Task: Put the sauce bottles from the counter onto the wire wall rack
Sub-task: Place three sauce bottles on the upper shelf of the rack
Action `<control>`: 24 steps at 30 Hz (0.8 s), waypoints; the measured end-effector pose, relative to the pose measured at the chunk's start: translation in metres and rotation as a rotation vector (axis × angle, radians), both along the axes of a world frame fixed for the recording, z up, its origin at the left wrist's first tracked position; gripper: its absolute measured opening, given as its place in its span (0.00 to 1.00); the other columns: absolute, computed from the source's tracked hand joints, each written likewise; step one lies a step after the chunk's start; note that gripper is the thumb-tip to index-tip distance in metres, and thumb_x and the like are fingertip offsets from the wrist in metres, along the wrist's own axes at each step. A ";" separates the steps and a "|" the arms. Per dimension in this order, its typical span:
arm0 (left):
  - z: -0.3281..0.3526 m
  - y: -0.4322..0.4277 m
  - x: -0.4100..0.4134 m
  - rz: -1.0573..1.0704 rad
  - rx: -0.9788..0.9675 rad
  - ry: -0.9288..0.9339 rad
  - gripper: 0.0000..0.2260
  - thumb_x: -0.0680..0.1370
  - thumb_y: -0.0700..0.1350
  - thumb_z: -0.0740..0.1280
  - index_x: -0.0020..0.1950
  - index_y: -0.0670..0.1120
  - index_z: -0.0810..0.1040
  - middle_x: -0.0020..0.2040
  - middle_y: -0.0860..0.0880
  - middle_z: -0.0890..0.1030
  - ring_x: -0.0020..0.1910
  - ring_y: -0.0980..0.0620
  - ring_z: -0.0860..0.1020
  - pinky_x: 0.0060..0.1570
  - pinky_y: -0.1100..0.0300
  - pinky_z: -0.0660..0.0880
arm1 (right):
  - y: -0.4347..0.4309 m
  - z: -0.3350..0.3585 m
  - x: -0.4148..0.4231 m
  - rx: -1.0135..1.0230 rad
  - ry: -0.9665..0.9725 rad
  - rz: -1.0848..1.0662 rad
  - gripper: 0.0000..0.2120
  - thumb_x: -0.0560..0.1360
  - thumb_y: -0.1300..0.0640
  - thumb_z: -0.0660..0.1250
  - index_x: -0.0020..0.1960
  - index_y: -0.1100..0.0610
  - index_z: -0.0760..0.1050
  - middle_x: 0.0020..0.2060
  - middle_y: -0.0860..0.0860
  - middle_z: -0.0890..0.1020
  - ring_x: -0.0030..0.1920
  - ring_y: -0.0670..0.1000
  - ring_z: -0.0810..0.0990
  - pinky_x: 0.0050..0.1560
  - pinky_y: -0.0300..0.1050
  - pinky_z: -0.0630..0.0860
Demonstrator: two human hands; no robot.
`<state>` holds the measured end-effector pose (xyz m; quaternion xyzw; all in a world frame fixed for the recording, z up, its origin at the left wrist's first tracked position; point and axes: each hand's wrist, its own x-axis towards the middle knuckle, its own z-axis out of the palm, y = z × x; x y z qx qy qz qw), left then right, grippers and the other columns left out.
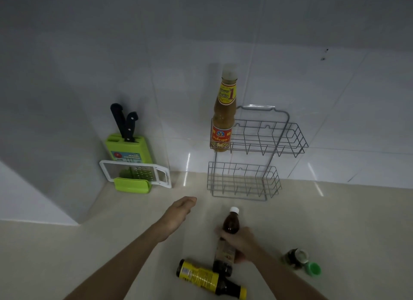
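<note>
A grey wire wall rack (266, 141) with two baskets hangs on the tiled wall. An orange-brown sauce bottle (223, 118) stands upright at the left end of its upper basket. My right hand (240, 242) grips a dark brown bottle with a white cap (230, 225) around its middle, low over the counter. A dark bottle with a yellow label and yellow cap (205, 277) lies on its side just in front of it. A small dark jar with a green lid (297, 258) sits to the right. My left hand (178, 212) hovers over the counter, holding nothing, fingers loosely curled.
A green knife block (128, 150) with two black-handled knives stands in the left corner, with a white-framed grater (136, 172) leaning in front of it. The lower basket (243, 181) of the rack holds nothing. The beige counter (346, 221) stretches to the right.
</note>
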<state>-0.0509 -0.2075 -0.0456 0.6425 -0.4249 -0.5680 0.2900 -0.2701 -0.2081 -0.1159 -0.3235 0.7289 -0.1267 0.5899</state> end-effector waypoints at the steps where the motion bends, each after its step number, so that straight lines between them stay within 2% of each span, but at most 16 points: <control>1: 0.001 -0.001 0.000 -0.002 -0.002 0.006 0.16 0.81 0.53 0.58 0.67 0.51 0.73 0.66 0.50 0.75 0.65 0.50 0.72 0.60 0.59 0.67 | 0.002 -0.001 0.002 -0.028 0.025 0.054 0.40 0.51 0.39 0.82 0.56 0.59 0.74 0.48 0.56 0.82 0.46 0.57 0.83 0.41 0.57 0.84; 3: 0.004 -0.002 0.000 0.002 -0.002 0.016 0.15 0.81 0.53 0.59 0.66 0.52 0.73 0.66 0.50 0.75 0.65 0.50 0.72 0.60 0.59 0.67 | 0.001 0.005 0.004 -0.088 0.046 0.100 0.29 0.59 0.47 0.80 0.54 0.57 0.73 0.48 0.56 0.81 0.47 0.56 0.82 0.43 0.56 0.83; 5: 0.007 -0.002 0.003 0.030 -0.008 0.036 0.14 0.79 0.54 0.61 0.64 0.53 0.74 0.65 0.50 0.75 0.64 0.50 0.73 0.59 0.59 0.66 | -0.003 0.016 0.000 -0.139 -0.061 0.124 0.20 0.63 0.54 0.77 0.52 0.56 0.74 0.47 0.56 0.82 0.46 0.55 0.82 0.46 0.55 0.83; 8: 0.014 -0.007 0.006 0.078 -0.047 0.057 0.11 0.80 0.52 0.60 0.61 0.53 0.74 0.63 0.50 0.76 0.65 0.49 0.73 0.60 0.58 0.66 | -0.010 0.050 -0.010 -0.251 -0.270 0.203 0.22 0.62 0.59 0.73 0.55 0.58 0.76 0.46 0.56 0.82 0.46 0.54 0.82 0.50 0.55 0.80; 10: 0.021 -0.011 0.006 0.128 -0.083 0.072 0.10 0.81 0.50 0.60 0.61 0.52 0.75 0.63 0.50 0.76 0.65 0.48 0.73 0.59 0.57 0.67 | -0.015 0.079 -0.013 -0.303 -0.455 0.175 0.21 0.65 0.62 0.71 0.58 0.60 0.75 0.47 0.58 0.82 0.49 0.56 0.81 0.51 0.55 0.79; 13: 0.037 -0.023 0.002 0.201 -0.148 0.100 0.11 0.81 0.50 0.60 0.61 0.51 0.74 0.64 0.48 0.76 0.64 0.48 0.73 0.60 0.57 0.67 | -0.024 0.132 -0.014 -0.395 -0.710 0.151 0.22 0.65 0.60 0.76 0.56 0.61 0.75 0.45 0.58 0.82 0.47 0.59 0.82 0.51 0.55 0.79; 16: 0.063 -0.038 -0.008 0.189 -0.233 0.111 0.11 0.81 0.50 0.60 0.62 0.51 0.73 0.66 0.47 0.75 0.63 0.49 0.72 0.61 0.56 0.67 | -0.039 0.192 -0.017 -0.642 -0.655 0.186 0.22 0.68 0.57 0.76 0.56 0.65 0.73 0.45 0.58 0.83 0.47 0.58 0.83 0.48 0.52 0.80; 18: 0.086 -0.049 -0.017 0.171 -0.301 0.106 0.15 0.81 0.50 0.59 0.68 0.50 0.70 0.69 0.47 0.71 0.65 0.50 0.69 0.66 0.54 0.66 | -0.055 0.223 -0.019 -0.837 -0.601 0.084 0.27 0.66 0.56 0.77 0.58 0.67 0.72 0.47 0.59 0.83 0.49 0.57 0.83 0.49 0.52 0.79; 20: 0.110 -0.059 -0.028 0.136 -0.366 0.083 0.21 0.82 0.53 0.57 0.74 0.51 0.63 0.73 0.49 0.66 0.71 0.51 0.65 0.71 0.52 0.63 | -0.071 0.248 -0.019 -1.022 -0.521 -0.064 0.28 0.64 0.54 0.78 0.59 0.64 0.73 0.49 0.58 0.83 0.52 0.56 0.83 0.51 0.51 0.80; 24: 0.152 -0.073 -0.046 0.081 -0.435 0.114 0.25 0.81 0.58 0.53 0.78 0.54 0.54 0.78 0.51 0.58 0.76 0.50 0.58 0.76 0.47 0.55 | -0.101 0.269 -0.010 -1.216 -0.429 -0.275 0.22 0.70 0.61 0.75 0.61 0.57 0.72 0.47 0.48 0.83 0.46 0.42 0.83 0.43 0.35 0.79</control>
